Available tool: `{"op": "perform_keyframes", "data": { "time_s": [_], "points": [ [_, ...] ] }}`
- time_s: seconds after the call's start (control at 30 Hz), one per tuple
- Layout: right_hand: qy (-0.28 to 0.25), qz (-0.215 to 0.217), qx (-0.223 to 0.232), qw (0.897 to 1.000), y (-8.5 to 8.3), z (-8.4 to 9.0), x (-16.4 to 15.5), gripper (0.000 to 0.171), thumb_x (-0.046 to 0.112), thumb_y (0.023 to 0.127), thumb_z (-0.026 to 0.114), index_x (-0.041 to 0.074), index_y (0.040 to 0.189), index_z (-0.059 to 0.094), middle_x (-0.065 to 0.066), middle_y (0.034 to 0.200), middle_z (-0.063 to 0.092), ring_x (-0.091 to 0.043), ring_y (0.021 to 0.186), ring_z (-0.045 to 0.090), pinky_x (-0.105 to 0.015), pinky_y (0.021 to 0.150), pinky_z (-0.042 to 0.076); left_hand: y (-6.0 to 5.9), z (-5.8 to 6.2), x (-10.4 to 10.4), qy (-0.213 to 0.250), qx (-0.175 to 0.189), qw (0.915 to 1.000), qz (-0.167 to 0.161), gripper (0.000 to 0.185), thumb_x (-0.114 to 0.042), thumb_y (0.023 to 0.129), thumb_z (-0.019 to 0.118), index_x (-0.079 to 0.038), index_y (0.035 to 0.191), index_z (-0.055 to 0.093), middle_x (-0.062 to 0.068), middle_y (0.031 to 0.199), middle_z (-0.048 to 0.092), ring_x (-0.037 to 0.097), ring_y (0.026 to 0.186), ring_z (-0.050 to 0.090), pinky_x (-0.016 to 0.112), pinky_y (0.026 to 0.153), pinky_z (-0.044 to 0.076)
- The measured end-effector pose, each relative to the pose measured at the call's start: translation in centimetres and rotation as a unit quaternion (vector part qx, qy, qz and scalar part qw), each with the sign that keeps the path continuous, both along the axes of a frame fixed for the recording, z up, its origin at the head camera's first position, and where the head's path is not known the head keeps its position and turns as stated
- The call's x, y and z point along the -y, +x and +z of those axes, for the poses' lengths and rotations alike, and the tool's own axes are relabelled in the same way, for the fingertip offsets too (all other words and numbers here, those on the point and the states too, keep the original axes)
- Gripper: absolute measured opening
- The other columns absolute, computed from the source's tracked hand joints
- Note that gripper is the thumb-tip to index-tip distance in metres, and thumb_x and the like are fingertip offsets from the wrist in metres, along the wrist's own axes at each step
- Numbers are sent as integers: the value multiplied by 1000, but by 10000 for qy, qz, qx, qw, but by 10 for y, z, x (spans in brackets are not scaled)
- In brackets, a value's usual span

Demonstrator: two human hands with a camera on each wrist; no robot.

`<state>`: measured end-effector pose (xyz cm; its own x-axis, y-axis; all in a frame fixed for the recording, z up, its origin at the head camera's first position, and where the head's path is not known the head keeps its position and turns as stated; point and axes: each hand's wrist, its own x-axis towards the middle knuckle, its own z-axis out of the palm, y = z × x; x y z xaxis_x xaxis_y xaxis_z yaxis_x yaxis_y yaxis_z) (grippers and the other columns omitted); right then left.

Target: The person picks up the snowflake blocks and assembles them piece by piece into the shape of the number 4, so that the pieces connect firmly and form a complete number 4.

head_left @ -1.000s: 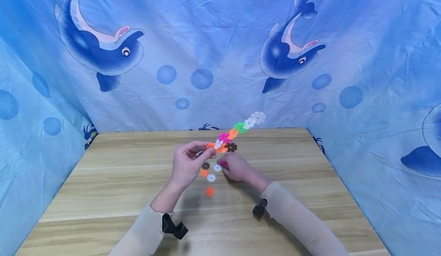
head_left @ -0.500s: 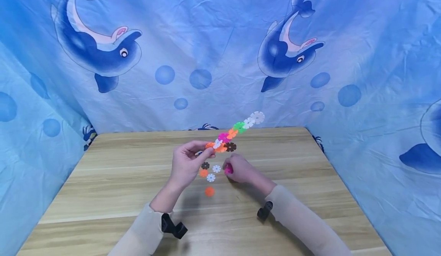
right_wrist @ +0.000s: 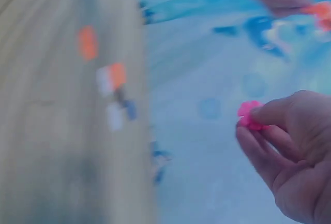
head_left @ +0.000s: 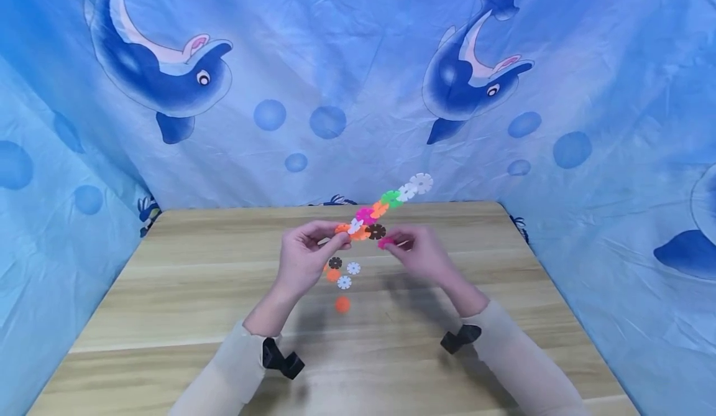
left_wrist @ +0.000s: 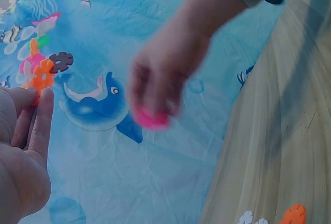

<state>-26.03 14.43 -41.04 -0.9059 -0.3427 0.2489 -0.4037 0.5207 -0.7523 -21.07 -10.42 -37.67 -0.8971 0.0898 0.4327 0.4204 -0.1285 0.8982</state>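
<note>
At the centre of the head view, the left hand (head_left: 302,260) is raised above the wooden table (head_left: 168,291), its thumb and fingers pinched on the near, orange end of a chain of snowflake discs (head_left: 380,209). The chain's long axis runs diagonally from that grip up and to the right: orange and white discs at the hand, a dark brown disc (head_left: 376,231) hanging off its lower side, then pink, orange, green and white, ending in a pale disc at the upper right against the dolphin-print backdrop (head_left: 235,124). The far end points away from the person and stands free in the air. In the left wrist view the same chain (left_wrist: 40,61) rises at the upper left of the frame from the straightened fingertips of the left hand (left_wrist: 23,146). Below the left hand, loose discs (head_left: 340,276) lie on the table in a small group, dark, orange and white, with one orange disc (head_left: 342,305) nearer the person, apart from the rest. Just right of the chain's lower end, the right hand (head_left: 422,255) is lifted off the table and pinches a single pink disc (head_left: 385,242) between thumb and fingertips, close to the brown disc but not clearly touching it. The right wrist view, though blurred, shows the pink disc (right_wrist: 250,115) gripped at the fingertips of the right hand (right_wrist: 295,157), the other fingers curled beneath.
</note>
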Motion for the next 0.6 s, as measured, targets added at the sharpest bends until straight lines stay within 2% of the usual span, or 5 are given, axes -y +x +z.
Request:
{"op": "perform_keyframes", "data": {
  "time_s": [0.07, 0.17, 0.3, 0.43, 0.6],
  "points": [
    [-642, -49, -158, 9978, 6, 17, -6, 15, 19, 89, 75, 21, 103, 74, -1, 97, 78, -11, 80, 75, -26, 70, 63, 0, 0, -1, -1, -34, 10000, -18, 24, -7, 87, 75, 8, 105, 70, -9, 89, 77, 12, 74, 76, 32, 77, 64],
    [-1643, 129, -437, 9853, 17, 38, -13, 18, 15, 88, 75, 12, 106, 73, -11, 99, 78, -22, 82, 77, -32, 71, 64, 0, 1, -1, 18, -68, 10000, -35, 24, -6, 87, 75, 10, 105, 70, -9, 89, 77, 12, 74, 76, 32, 77, 64],
    [-2407, 425, -518, 9683, 30, 56, -13, 23, 5, 88, 74, -1, 109, 70, -8, 98, 78, -28, 85, 77, -38, 74, 64, 0, 1, -1, 37, -92, 9999, -37, 25, -7, 87, 75, 9, 105, 69, -8, 90, 76, 13, 74, 75, 32, 80, 63],
    [-2778, 461, 131, 9595, 39, 62, -9, 30, -1, 86, 73, -5, 115, 67, 2, 95, 78, -20, 83, 77, -39, 74, 64, 2, 2, -1, 50, -63, 10000, -21, 25, -8, 87, 75, 8, 105, 70, -8, 90, 76, 12, 75, 75, 32, 80, 63],
    [-2925, 204, 945, 9513, 41, 63, -8, 34, 3, 88, 73, -4, 120, 65, 2, 98, 77, -15, 85, 77, -37, 77, 64, 2, 0, -3, 82, -113, 9999, -21, 25, -7, 86, 76, 10, 104, 69, -8, 90, 77, 11, 75, 76, 32, 78, 64]
  ]
}}
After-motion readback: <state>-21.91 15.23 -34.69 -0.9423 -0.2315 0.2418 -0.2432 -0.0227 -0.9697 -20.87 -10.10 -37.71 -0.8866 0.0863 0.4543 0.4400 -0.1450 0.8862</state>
